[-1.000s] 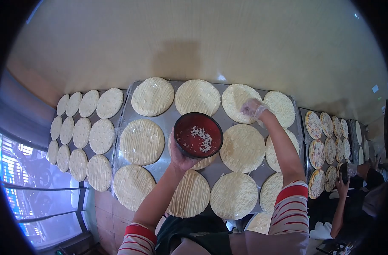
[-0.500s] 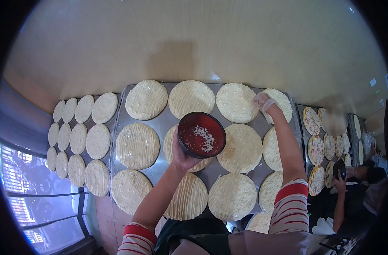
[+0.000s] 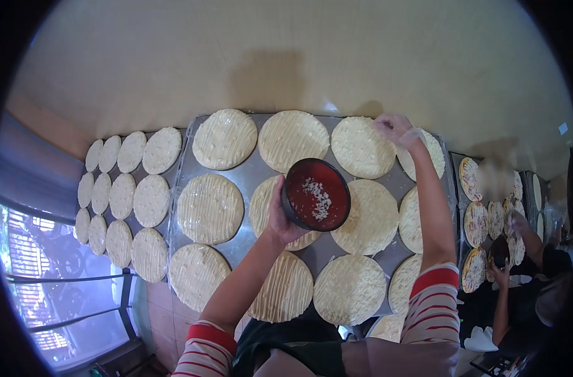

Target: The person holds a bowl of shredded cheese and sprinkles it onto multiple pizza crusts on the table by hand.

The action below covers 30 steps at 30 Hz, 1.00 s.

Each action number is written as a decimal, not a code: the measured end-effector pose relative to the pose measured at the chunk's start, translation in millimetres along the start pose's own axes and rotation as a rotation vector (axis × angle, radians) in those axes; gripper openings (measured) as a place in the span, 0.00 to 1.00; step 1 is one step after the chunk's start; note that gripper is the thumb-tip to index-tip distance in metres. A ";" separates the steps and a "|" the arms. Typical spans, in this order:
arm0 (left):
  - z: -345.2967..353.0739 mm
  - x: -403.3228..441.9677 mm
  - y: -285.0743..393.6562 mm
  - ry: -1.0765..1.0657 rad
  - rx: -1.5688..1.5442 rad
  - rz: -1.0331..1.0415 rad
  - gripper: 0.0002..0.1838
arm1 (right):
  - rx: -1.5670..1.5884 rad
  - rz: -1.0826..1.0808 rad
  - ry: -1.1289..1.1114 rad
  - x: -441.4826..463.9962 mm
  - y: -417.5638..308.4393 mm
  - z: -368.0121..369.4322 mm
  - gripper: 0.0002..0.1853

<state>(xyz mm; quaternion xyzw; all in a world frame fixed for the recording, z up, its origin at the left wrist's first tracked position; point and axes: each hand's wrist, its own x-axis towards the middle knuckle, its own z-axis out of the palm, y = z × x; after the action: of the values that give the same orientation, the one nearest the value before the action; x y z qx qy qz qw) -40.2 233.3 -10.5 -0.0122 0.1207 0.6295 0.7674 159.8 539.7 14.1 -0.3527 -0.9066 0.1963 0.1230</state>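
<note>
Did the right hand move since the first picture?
Yes, the right hand moved right and toward the wall, compared with the dough round at its left.

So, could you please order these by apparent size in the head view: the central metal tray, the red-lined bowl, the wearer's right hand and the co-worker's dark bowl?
1. Central metal tray
2. Red-lined bowl
3. Wearer's right hand
4. Co-worker's dark bowl; it looks farther from the camera, so its true size is unsure.

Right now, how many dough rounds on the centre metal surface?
12 dough rounds on the metal surface: four in the back row, four in the middle, four in front. The bowl, left hand and right arm partly cover some; none seems fully hidden.
</note>
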 end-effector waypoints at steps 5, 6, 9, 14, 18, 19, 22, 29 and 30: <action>-2.6 4.6 -5.7 0.006 0.075 -0.069 0.39 | 0.584 -0.268 -0.429 -63.9 -161.4 17.2 0.11; -1.9 5.2 -7.1 0.043 0.140 -0.064 0.39 | 0.280 -0.484 -0.273 -73.5 -172.1 35.3 0.12; -2.5 0.9 -2.3 -0.060 0.083 -0.097 0.38 | 0.070 -0.560 -0.412 -102.5 -189.4 62.8 0.18; -8.2 -3.1 -4.4 0.026 0.194 -0.138 0.39 | 0.058 -0.720 -0.243 -102.2 -151.8 70.3 0.22; 3.8 -3.0 1.3 -0.108 0.004 -0.089 0.38 | -0.239 -0.499 -0.312 -102.2 -169.7 77.0 0.16; 4.5 -5.2 2.5 -0.087 0.015 -0.080 0.37 | -0.014 -0.296 -0.427 -105.9 -171.5 79.4 0.20; 3.0 -6.5 3.7 -0.048 0.044 -0.062 0.37 | 0.321 -0.235 -0.401 -120.5 -178.8 75.9 0.21; 3.7 -2.6 -1.1 0.082 0.137 -0.035 0.38 | 0.608 -0.129 -0.371 -127.8 -202.5 71.7 0.15; -1.3 -2.6 -1.3 0.079 0.137 -0.040 0.38 | 0.812 0.074 -0.459 -129.4 -208.7 68.8 0.16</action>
<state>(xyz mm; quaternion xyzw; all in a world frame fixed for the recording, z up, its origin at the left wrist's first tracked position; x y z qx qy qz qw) -39.7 230.3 -11.4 0.0132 0.1935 0.6034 0.7735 104.8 291.5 34.1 -0.2556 -0.7469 0.6125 0.0401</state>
